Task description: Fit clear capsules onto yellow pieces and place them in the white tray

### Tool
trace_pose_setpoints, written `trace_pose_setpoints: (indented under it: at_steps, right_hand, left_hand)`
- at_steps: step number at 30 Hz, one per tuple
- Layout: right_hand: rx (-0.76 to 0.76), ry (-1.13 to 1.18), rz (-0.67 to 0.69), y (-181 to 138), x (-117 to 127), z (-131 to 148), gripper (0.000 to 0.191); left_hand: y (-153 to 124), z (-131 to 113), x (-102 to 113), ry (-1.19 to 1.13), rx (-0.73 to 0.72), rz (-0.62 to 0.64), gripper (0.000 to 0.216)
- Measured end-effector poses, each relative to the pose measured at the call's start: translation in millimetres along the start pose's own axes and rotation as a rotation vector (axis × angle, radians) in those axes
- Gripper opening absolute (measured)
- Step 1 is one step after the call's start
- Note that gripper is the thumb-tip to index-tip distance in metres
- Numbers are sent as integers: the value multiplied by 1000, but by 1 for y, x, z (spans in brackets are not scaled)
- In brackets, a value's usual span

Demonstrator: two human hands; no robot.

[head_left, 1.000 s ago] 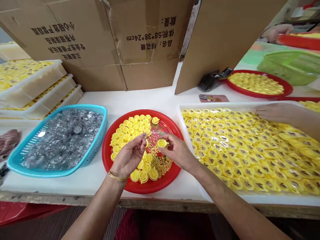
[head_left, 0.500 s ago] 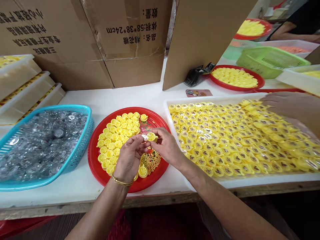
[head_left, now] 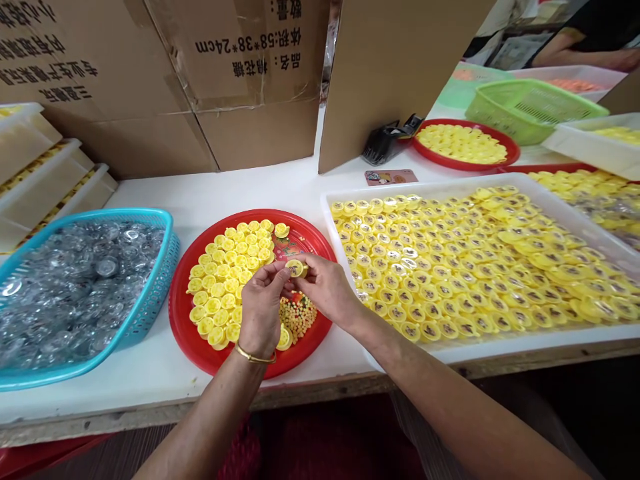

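Note:
Over the red round tray (head_left: 193, 333), my left hand (head_left: 260, 310) and my right hand (head_left: 325, 290) meet, both pinching one small yellow cup (head_left: 296, 268) between their fingertips. A clear lid seems pressed onto the cup. Rows of open yellow cups (head_left: 225, 267) fill the tray's left half. A heap of small yellow and orange candy bits (head_left: 297, 319) lies under my hands. A gold bangle circles my left wrist.
A blue basket (head_left: 160, 220) of clear plastic lids stands at the left. A white tray (head_left: 500, 343) of several lidded yellow cups lies at the right. Cardboard boxes (head_left: 150, 87) wall the back. Farther right are another red tray (head_left: 467, 143), a green basket (head_left: 530, 110) and another person's arm.
My hands came together, bringing the clear lid from my left hand onto the yellow cup in my right. Another person's hand over the white tray has withdrawn. The view shifted right.

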State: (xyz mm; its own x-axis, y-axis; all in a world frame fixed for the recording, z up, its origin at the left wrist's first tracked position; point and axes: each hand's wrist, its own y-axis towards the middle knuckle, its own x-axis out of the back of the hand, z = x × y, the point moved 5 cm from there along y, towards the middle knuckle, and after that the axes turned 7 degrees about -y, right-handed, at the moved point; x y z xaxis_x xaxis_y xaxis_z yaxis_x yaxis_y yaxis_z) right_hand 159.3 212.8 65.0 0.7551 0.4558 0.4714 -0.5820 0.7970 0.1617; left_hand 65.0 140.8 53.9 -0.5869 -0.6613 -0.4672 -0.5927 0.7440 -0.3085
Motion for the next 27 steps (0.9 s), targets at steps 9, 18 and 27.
trace_pose_setpoints:
  at_steps: [9,18,27]
  right_hand:
    - [-19,44,28,1,-4,-4,34]
    - [-92,213,37,2,-3,-5,30]
    - [-147,207,4,3,1,-10,31]
  left_hand:
    - [4,-2,3,59,-45,-24,21]
    - [7,-6,10,-253,129,3,20]
    - [21,-21,27,144,48,97,22]
